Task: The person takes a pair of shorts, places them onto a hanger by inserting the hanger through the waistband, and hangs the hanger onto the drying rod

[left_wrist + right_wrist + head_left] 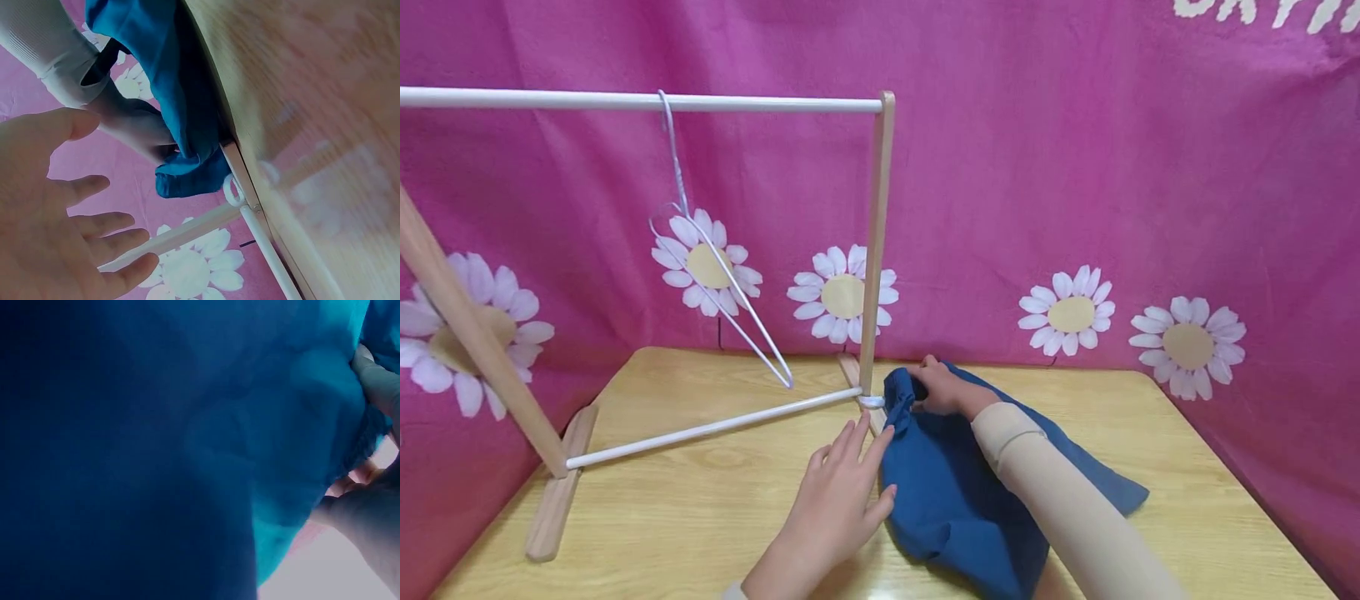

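A dark blue cloth garment (947, 483) lies in folds on the table, right of the rack's right foot; its exact kind is unclear. My right hand (943, 390) grips its bunched far edge. In the right wrist view, the thumb (378, 381) presses the blue fabric (275, 425) from one side and fingertips show past its gathered edge. My left hand (842, 492) hovers with spread fingers just left of the garment; in the left wrist view that hand (56, 212) holds nothing and stands apart from the cloth (181, 119).
A wooden rack with a white top rail (775, 103), a right post (877, 242) and a white lower bar (715, 427) stands on the wooden table (715, 517). One white wire hanger (741, 292) hangs from the rail. A small white ring-shaped piece (872, 402) lies by the post's foot. Pink flowered fabric (970, 167) hangs behind.
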Demonstrator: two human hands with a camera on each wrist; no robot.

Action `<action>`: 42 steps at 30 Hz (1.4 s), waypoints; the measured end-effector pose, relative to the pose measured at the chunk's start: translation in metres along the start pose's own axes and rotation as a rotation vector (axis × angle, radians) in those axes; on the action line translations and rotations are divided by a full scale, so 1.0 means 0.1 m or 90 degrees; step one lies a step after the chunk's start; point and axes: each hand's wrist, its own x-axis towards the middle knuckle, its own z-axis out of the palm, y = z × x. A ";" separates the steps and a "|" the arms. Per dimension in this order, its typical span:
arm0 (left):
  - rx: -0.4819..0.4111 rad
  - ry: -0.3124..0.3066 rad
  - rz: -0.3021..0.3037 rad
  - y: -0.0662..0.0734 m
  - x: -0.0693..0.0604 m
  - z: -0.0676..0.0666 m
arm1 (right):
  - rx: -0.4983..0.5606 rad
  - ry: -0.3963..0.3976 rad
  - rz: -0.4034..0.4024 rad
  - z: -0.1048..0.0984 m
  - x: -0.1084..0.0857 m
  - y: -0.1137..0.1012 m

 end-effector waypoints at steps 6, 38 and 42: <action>-0.003 0.003 0.000 0.01 -0.01 -0.01 | 0.049 0.041 -0.051 -0.11 -0.14 0.07; -0.089 0.099 0.000 -0.03 0.11 -0.45 | 0.067 0.547 -0.124 -1.67 -1.29 -0.61; -0.154 0.107 -0.005 0.03 0.10 -0.54 | 0.071 0.598 -0.113 -1.73 -1.39 -0.78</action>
